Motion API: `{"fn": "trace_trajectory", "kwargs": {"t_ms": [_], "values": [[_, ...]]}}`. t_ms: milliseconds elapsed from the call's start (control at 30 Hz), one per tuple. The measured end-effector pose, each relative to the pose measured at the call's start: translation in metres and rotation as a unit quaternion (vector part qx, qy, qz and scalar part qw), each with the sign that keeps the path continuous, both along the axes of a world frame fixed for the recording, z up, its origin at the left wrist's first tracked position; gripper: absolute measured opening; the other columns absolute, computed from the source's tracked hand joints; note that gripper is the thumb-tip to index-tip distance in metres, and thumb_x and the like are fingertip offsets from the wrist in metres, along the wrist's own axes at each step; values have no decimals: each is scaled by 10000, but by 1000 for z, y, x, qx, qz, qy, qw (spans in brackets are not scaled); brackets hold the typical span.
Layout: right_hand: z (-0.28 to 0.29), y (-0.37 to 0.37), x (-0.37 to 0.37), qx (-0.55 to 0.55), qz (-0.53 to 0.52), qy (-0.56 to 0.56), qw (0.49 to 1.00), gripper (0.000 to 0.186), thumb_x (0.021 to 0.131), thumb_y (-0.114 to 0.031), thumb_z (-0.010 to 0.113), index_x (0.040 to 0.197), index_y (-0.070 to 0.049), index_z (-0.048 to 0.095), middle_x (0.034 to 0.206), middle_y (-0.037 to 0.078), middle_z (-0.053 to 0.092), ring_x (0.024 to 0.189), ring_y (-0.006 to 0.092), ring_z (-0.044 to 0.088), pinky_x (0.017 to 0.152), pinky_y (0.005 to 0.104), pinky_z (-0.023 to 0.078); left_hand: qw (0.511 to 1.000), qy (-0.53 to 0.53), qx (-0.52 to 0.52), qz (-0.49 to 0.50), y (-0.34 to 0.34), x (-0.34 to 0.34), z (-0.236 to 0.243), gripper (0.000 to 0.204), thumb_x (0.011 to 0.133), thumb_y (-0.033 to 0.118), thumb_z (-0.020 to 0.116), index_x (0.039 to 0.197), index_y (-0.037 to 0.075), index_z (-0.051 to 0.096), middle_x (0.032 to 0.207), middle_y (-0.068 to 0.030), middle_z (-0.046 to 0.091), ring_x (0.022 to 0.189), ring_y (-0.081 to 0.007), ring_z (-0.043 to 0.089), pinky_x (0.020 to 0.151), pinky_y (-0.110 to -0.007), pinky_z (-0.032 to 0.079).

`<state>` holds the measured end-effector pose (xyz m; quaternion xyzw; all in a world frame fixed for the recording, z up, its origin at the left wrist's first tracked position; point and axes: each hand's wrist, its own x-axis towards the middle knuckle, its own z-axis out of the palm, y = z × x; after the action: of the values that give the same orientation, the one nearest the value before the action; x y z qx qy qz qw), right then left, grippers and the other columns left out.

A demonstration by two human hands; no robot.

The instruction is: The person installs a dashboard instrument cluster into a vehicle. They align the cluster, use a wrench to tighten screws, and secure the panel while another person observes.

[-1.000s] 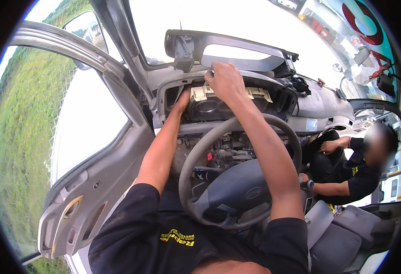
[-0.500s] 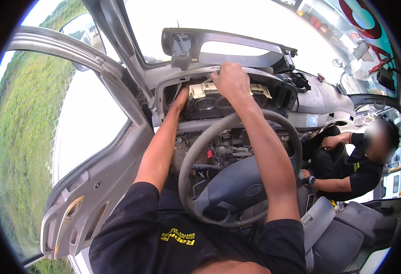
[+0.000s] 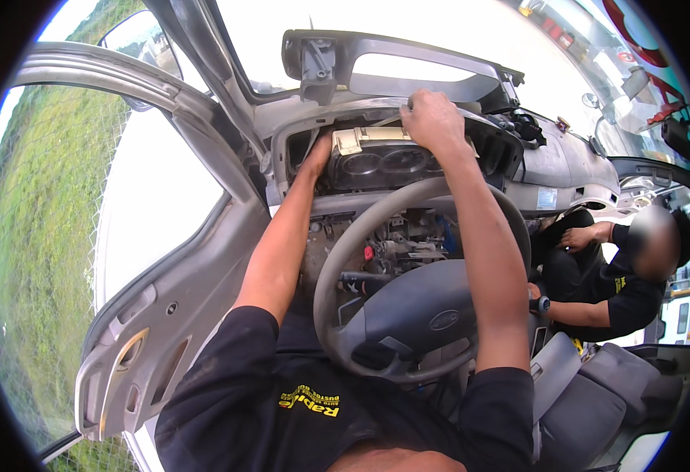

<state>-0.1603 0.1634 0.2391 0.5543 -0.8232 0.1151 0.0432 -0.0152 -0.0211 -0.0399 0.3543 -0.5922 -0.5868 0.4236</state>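
An instrument cluster (image 3: 384, 166) with round dials and a cream upper edge sits in the dashboard opening behind the steering wheel (image 3: 330, 259). My left hand (image 3: 319, 155) reaches in at the cluster's left side; its fingers are hidden behind it. Over the top of the cluster, near its middle, is my right hand (image 3: 434, 122), with the fingers curled down at the upper lip of the opening. What those fingers hold, if anything, does not show clearly. A loose dark cluster surround (image 3: 419, 59) lies on the dashboard beyond both hands.
Below the wheel rim the dash is stripped, with exposed wiring and parts (image 3: 396, 244). The door (image 3: 164, 322) stands open on the left. At right, a person (image 3: 596, 275) in dark clothes leans by the passenger side, near grey seats (image 3: 581, 417).
My right hand has moved to the right along the cluster's top edge. My left hand stays at the cluster's left side. The whole view has shifted slightly.
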Motion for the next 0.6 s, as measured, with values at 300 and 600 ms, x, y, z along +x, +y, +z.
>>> {"fn": "trace_trajectory", "kwargs": {"t_ms": [300,600], "values": [[-18,-10,-45,48,48,-44,997,325,1059,-340,630,1171,-73,780,1156,225,764,1125,433,714,983,543,550,1000,-25,-1,-13,-20,36,-5,651,1098,422,502,1563,-33,499,1680,-182,426,1560,-326,358,1283,-403,251],[-34,-8,-60,57,5,-64,996,346,1074,-344,600,1181,-63,773,1140,262,748,1129,461,692,992,541,540,999,-45,10,2,9,12,11,677,1115,427,460,1607,-38,430,1718,-192,353,1603,-327,290,1311,-387,193]]}}
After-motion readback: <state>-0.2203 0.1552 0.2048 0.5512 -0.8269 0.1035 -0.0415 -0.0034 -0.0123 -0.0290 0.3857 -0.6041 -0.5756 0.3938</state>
